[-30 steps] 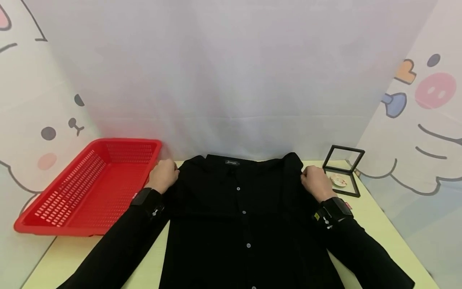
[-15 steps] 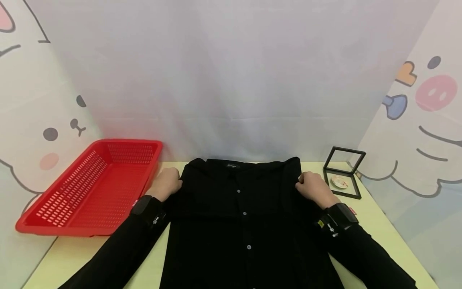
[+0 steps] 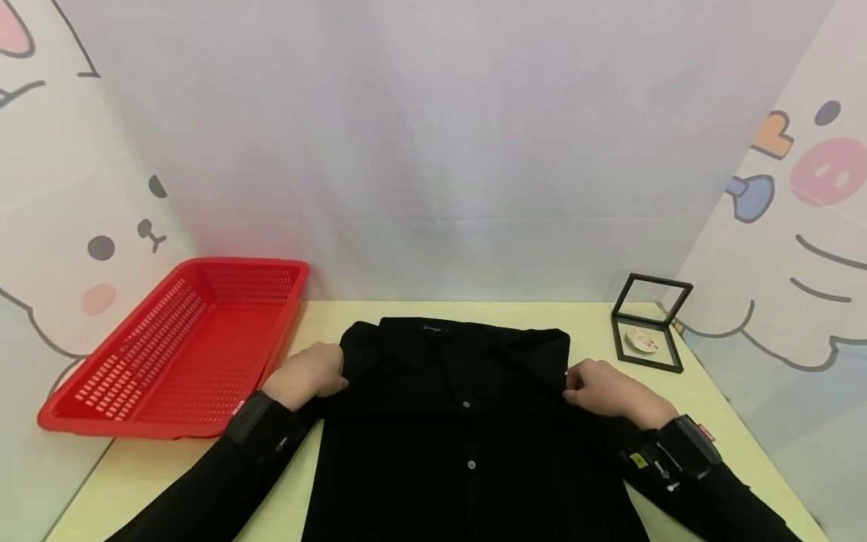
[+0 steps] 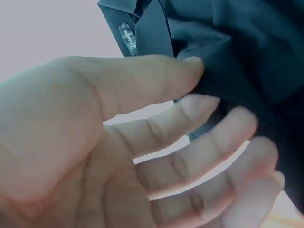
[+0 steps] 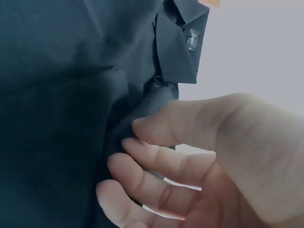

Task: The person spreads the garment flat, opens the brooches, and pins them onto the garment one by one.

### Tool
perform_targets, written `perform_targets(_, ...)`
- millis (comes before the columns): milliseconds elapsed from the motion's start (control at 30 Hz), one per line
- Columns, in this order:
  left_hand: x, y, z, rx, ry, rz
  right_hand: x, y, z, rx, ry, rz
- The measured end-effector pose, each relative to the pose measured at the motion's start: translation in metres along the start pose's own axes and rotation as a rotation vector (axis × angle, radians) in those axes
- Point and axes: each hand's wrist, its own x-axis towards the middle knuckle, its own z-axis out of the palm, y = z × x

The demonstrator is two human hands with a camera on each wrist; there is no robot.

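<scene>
A black button-up shirt lies spread on the pale yellow table, its collar and label toward the back wall. At its left shoulder edge my left hand pinches the cloth between thumb and forefinger; the other fingers are loosely bent below, as the left wrist view shows of this hand. My right hand pinches the opposite shoulder edge, thumb against forefinger. In the right wrist view the fingertips of the right hand meet over a fold beside the shirt collar.
To the left stands a red plastic basket with slotted sides, close to my left forearm. At the back right sits an open black-framed clear case with a small pale round object in it. A white curtain hangs behind the table.
Both hands have drawn the top of the shirt toward me, away from the back wall. The collar now lies lower and flatter, and more table shows behind it.
</scene>
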Motion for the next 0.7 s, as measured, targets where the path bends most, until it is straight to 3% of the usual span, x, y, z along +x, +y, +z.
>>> perform_targets(200, 0.011, 0.014, -0.014, -0.007, 0.069, -0.035, 0.014, -0.010, -0.012, -0.042, 0.101, -0.015)
perform_targets(400, 0.037, 0.035, -0.027, -0.048, 0.091, -0.057, 0.051, -0.037, -0.016, -0.042, 0.129, -0.055)
perform_targets(567, 0.069, 0.033, -0.015, -0.110, 0.070, -0.057, 0.085, -0.056, -0.003, -0.008, 0.063, -0.006)
perform_targets(700, 0.086, 0.027, -0.001, -0.159, 0.065, -0.026, 0.103, -0.060, 0.008, 0.012, 0.027, 0.027)
